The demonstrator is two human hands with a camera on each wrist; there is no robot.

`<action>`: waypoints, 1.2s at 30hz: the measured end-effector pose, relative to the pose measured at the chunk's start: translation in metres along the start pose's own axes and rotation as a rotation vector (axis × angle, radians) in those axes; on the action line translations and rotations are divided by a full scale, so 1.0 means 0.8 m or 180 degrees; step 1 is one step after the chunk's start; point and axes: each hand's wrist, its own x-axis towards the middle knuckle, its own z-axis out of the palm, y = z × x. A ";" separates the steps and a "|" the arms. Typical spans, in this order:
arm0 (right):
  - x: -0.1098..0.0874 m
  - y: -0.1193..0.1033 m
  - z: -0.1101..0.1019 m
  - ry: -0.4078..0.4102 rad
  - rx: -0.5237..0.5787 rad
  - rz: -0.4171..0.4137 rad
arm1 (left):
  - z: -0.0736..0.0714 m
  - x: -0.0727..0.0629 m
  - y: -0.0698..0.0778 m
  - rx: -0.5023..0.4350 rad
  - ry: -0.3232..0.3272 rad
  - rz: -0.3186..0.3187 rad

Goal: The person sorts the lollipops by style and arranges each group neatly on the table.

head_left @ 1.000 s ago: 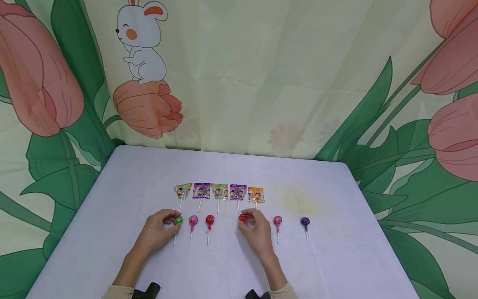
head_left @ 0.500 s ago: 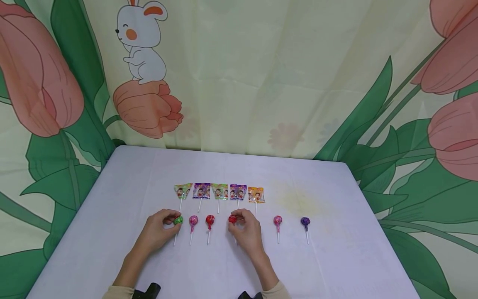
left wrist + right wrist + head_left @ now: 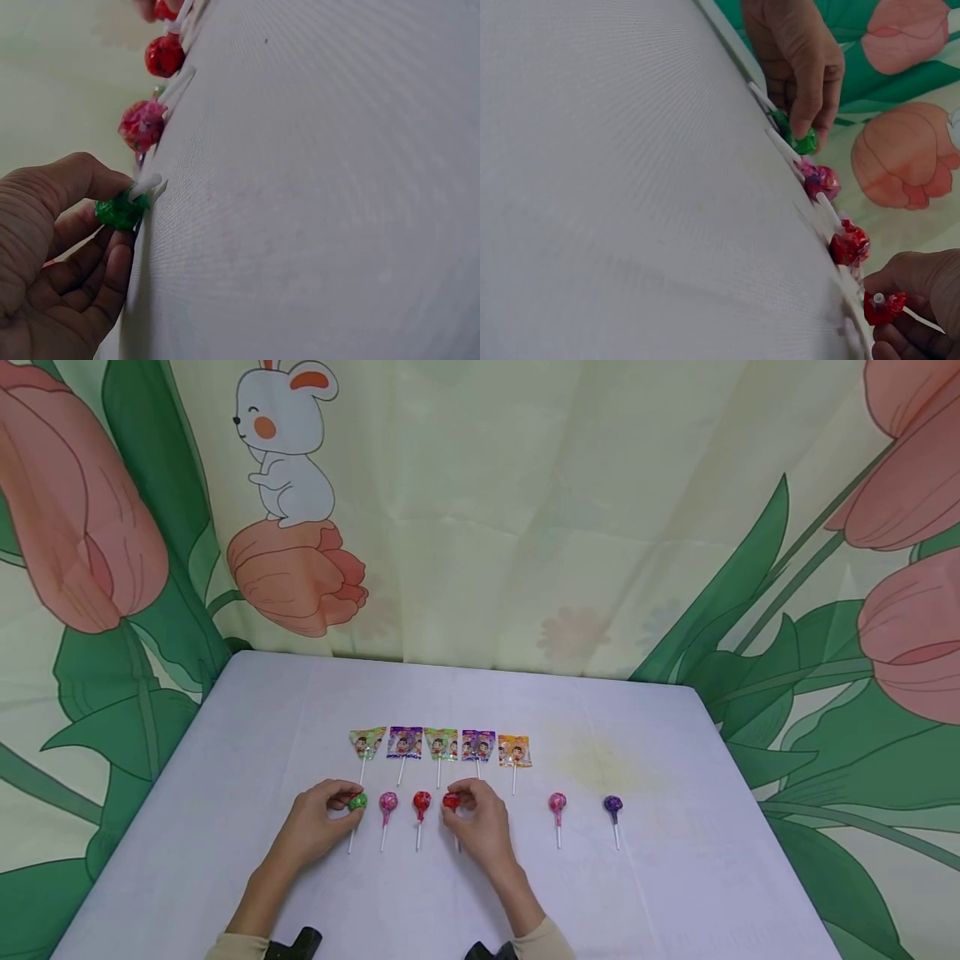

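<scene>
My left hand (image 3: 321, 820) pinches the green-wrapped round lollipop (image 3: 357, 802) at the left end of the front row; its white stick points toward me. My right hand (image 3: 483, 823) pinches a red lollipop (image 3: 451, 801) by its head, its stick partly hidden by the fingers. Between the hands lie a pink lollipop (image 3: 387, 803) and another red lollipop (image 3: 422, 802). In the right wrist view the held red lollipop (image 3: 885, 306) sits between thumb and fingers, close beside the other red one (image 3: 850, 244).
Behind, a row of flat-wrapped lollipops (image 3: 442, 744) in green, purple and orange lies on the white table (image 3: 675, 877). To the right lie a pink lollipop (image 3: 557, 804) and a purple lollipop (image 3: 613, 806). A printed curtain (image 3: 480, 527) hangs behind the table.
My right hand has moved left with the red lollipop, bringing it beside the other red one. The left hand has stayed on the green lollipop.
</scene>
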 end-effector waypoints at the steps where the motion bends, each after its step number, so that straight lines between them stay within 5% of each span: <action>1: 0.000 -0.001 0.001 -0.0010 -0.0011 0.0026 | 0.000 0.000 -0.001 -0.0002 -0.0003 0.0003; 18: 0.001 0.000 0.004 -0.0026 -0.0130 0.0030 | -0.003 0.000 0.002 -0.0076 -0.0014 0.0025; 36: -0.011 0.008 -0.034 0.0145 -0.0174 0.0101 | 0.001 -0.001 -0.001 -0.0037 0.0027 0.0041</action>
